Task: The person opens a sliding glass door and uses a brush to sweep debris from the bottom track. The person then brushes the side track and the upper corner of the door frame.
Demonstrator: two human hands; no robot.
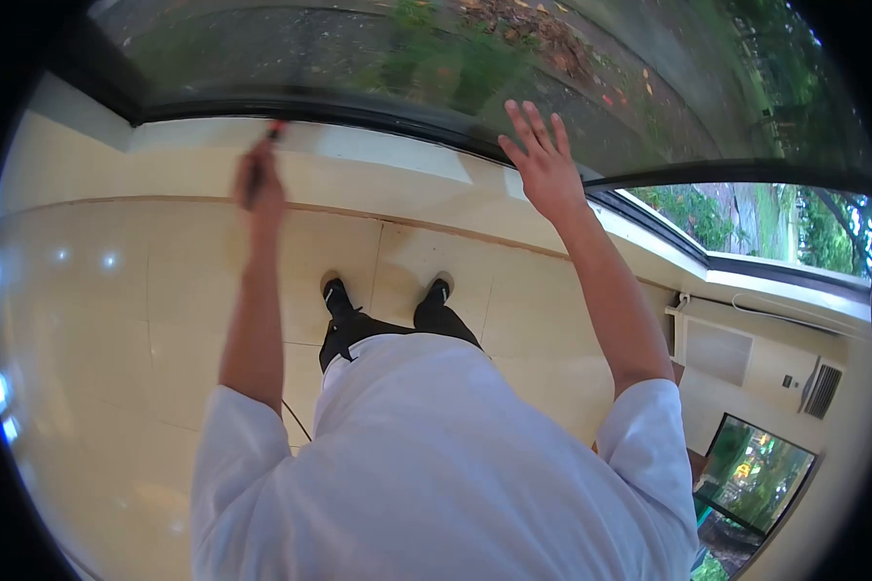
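Observation:
My left hand (260, 184) is blurred by motion, with its fingers wrapped round a dark tool with a red tip (277, 126). The red tip is close to the lower edge of the black window frame (358, 113). Across from it, my right hand (545, 165) is spread, palm toward the dark mesh or glass panel (436, 68), its fingers over the panel's lower part. Whether the fingertips press on the panel I cannot tell. Nothing shows in the right hand.
A white sill (378, 147) runs under the frame. At the right are an open window section (746, 218), a white appliance with a vent (746, 358) and a dark reflective screen or pane (758, 474). A thin cord (296, 420) lies on the tiled floor (97, 329).

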